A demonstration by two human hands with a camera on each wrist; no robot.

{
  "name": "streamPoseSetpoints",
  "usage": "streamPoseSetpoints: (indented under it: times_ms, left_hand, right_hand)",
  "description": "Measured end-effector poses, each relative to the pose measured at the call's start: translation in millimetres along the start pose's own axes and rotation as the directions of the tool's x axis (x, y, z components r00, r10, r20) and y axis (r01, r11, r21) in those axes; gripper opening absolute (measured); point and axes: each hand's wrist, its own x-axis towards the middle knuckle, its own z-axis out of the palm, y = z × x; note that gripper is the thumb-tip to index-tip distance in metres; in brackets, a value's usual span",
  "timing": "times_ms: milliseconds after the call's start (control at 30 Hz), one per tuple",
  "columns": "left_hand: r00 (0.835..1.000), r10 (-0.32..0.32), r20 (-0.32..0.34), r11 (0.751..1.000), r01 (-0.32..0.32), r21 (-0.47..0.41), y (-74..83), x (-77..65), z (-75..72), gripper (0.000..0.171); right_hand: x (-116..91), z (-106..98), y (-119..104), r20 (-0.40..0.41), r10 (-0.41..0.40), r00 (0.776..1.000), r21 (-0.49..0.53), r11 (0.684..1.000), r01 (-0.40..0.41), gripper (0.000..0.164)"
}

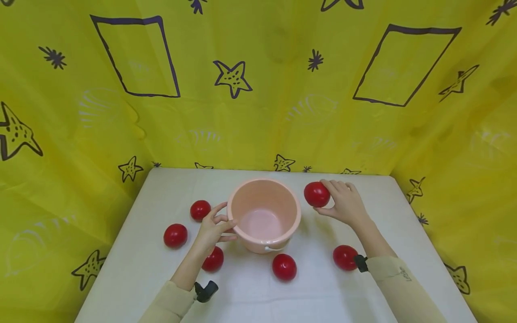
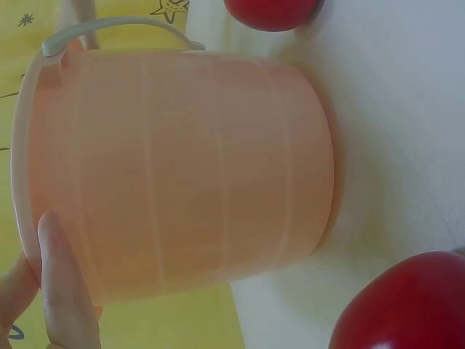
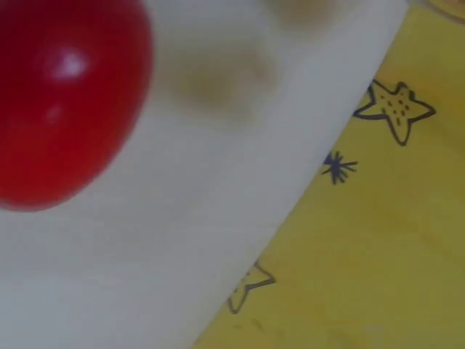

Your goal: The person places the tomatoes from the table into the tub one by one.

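A pale pink bucket (image 1: 264, 242) stands upright near the middle of the white table. At its left rim my left hand (image 1: 214, 229) grips the edge, with fingers (image 2: 62, 280) lying against the outer wall in the left wrist view. To the right of the bucket, my right hand (image 1: 345, 202) holds a glossy red tomato (image 1: 317, 194) between thumb and fingers, raised above the table. That tomato (image 3: 65, 94) fills the upper left of the right wrist view, where the hand itself is hidden. The inside of the bucket shows only its bare bottom.
Tomatoes lie left of the bucket, one far (image 1: 200, 210), one farther left (image 1: 175, 236), one partly behind my left wrist (image 1: 213, 259). Another (image 1: 284, 267) sits in front, and one (image 1: 345, 257) lies beside my right forearm. Yellow patterned cloth (image 1: 258, 112) hangs behind and at both sides.
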Motion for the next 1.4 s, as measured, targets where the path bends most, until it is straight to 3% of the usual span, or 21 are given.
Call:
streamPoseSetpoints:
  times_ms: [233,500,633,867,1133,1400]
  left_hand:
    - [1.000,-0.001,-0.006,1.000,0.001,0.006,-1.1,0.3,1.5,0.064]
    - [1.000,0.004,-0.003,1.000,-0.003,0.016,-1.2,1.2,2.4,0.064]
    - [1.000,0.007,-0.007,1.000,-0.006,0.018,-1.0,0.8,1.1,0.063]
    - [1.000,-0.003,-0.013,0.999,0.003,0.037,0.4,0.0,1.0,0.061]
    - [1.000,-0.005,-0.010,1.000,0.006,0.027,-0.2,0.7,1.7,0.060]
    - [1.000,-0.009,-0.018,1.000,0.010,0.026,-2.1,2.3,0.8,0.059]
  right_hand:
    - [23.5,-15.3,-33.9,-0.047,-0.113,0.992,0.013,0.993,0.114,0.077]
    - [46.8,-3.4,-68.6,-0.032,-0.232,0.972,0.011,0.973,0.232,0.072]
    - [57.5,8.1,-88.0,0.062,-0.252,0.966,0.027,0.968,0.251,0.074]
    - [71.3,27.7,-117.4,0.184,-0.314,0.932,-0.006,0.947,0.320,0.071]
    - [82.8,42.6,-138.1,0.394,-0.294,0.871,-0.046,0.940,0.338,0.076]
    - [91.3,59.9,-150.8,0.470,-0.313,0.825,-0.200,0.873,0.445,0.072]
